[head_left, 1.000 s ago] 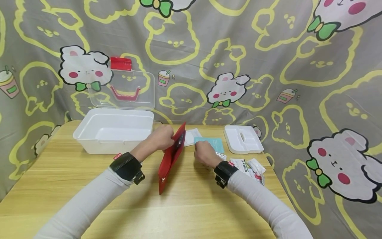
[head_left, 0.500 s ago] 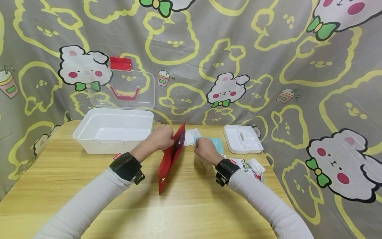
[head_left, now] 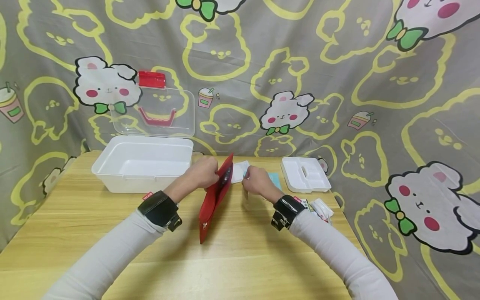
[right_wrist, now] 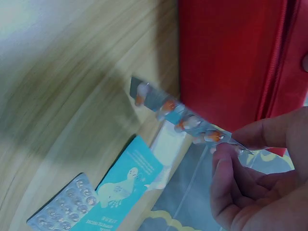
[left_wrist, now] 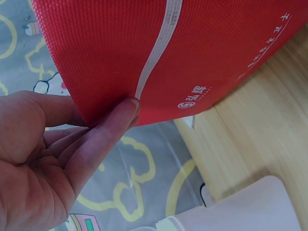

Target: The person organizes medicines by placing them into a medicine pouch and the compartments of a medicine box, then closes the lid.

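Note:
My left hand (head_left: 204,171) grips the upper edge of a red zip pouch (head_left: 209,210), which stands tilted on the table with its zipped mouth parted. In the left wrist view, white print shows on the pouch. Between thumb and fingertips, my right hand (head_left: 258,181) pinches a blister pack of orange-and-white capsules (right_wrist: 185,118). In the right wrist view, this pack is held close beside the pouch. Below it on the table lie a turquoise packet (right_wrist: 132,180) with a white animal print and a second blister pack (right_wrist: 65,204). A white flat packet (head_left: 238,172) lies behind the pouch.
An open white box (head_left: 131,184) with a raised clear lid (head_left: 180,112) and red latch stands at the back left. At the back right is a white divided tray (head_left: 313,189). Small white packets (head_left: 321,208) lie before it. A patterned curtain (head_left: 232,62) hangs behind the table.
My right hand has picked up the capsule blister pack from the table and lifted it slightly, moving a little toward the pouch. The left hand and pouch have stayed put.

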`<state>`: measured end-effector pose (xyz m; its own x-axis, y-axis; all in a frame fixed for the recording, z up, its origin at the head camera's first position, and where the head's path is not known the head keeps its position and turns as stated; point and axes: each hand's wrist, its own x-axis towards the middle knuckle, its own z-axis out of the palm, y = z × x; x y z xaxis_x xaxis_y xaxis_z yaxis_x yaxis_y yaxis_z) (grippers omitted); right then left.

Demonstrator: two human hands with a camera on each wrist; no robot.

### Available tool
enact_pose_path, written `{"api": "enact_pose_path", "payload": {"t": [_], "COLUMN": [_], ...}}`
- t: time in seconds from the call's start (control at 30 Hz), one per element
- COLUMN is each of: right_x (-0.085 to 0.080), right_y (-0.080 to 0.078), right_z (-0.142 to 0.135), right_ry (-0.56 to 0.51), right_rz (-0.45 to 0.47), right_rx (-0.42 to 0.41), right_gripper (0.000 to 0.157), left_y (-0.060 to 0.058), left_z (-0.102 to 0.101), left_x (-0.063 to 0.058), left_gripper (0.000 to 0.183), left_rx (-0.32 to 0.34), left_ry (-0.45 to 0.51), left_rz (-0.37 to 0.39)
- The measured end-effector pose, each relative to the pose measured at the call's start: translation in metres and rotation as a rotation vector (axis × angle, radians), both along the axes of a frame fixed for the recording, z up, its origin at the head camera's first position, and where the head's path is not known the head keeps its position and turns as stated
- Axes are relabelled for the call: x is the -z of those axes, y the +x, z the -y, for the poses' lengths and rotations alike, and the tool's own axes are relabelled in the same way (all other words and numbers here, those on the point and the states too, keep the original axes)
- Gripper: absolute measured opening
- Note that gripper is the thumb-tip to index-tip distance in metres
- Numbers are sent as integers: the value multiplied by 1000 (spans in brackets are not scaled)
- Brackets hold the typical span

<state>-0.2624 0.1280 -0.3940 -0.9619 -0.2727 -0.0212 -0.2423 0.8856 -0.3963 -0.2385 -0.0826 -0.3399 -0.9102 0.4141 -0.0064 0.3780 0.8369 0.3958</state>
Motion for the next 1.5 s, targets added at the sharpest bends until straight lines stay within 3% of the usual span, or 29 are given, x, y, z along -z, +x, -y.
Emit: {"api": "enact_pose_path", "payload": {"t": [0.2,0.47,0.87,1.33,1.5], "right_x": [-6,-7,-16,-48,-59], "right_y": [-3,-3,-3,-8,-3], "right_z": [-2,-5,-9,-12,-8], "right_ry": [3,-6,-127,-362,-432], "right_rz": [104,179,121,-11,-28], "right_rx": [-7,-4,63,96,112], "right_gripper": [40,39,18,20,18], "left_y": [0,0,-1,1,0], "left_z": [1,1,0,1,2], "left_x": [-1,-1,0,-2,-1], "left_gripper": [31,30,31,31,33], "left_rx": [1,-2,9,12,13], "left_ry": [-6,-13,-16,-8,-7], "left_rz": [1,6,-11,-19,-23]}}
